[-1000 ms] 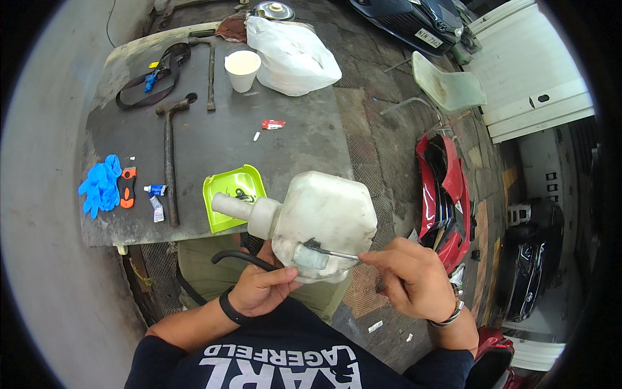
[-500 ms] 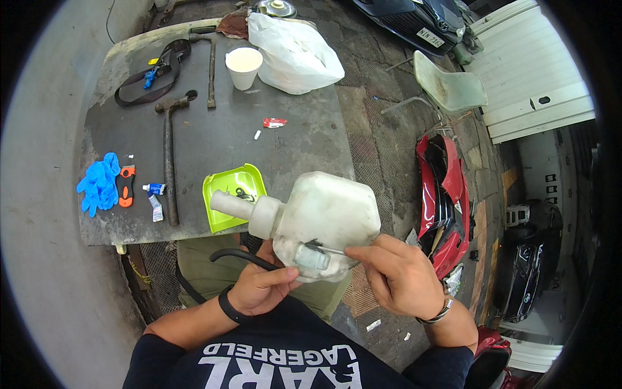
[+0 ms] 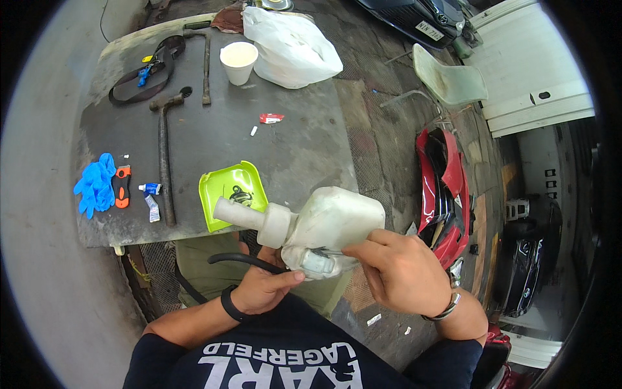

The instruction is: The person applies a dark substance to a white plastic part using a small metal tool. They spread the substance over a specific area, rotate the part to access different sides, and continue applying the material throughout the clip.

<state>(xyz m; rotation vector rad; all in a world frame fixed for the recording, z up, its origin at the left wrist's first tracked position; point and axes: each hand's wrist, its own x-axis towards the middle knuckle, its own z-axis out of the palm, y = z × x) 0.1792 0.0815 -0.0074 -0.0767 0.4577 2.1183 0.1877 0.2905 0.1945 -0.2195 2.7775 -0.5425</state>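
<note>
A cloudy white plastic fluid reservoir [image 3: 343,217], with a ribbed filler neck [image 3: 275,223] pointing left, is held over the table's near edge. My left hand [image 3: 269,285] is closed round its lower left side, by a black rubber hose [image 3: 240,257]. A pale fitting [image 3: 317,262] sits in the tank's lower side, with dark grey paste smeared beside it. Between the fingers of my right hand [image 3: 405,269] is a thin metal tool [image 3: 335,252], its tip at that paste. Just behind the neck, a lime-green tray [image 3: 208,194] holds more dark paste.
On the grey table [image 3: 214,139] lie a hammer [image 3: 166,162], a second hammer [image 3: 207,71], blue gloves [image 3: 97,185], an orange-black scraper [image 3: 122,187] and small tubes [image 3: 152,202]. Farther back are a white cup [image 3: 238,65] and a plastic bag [image 3: 295,52]. A red bumper [image 3: 440,194] lies right.
The reservoir has tipped and moved slightly right and nearer me, with both hands keeping hold. The tool's tip stays at the dark paste beside the fitting.
</note>
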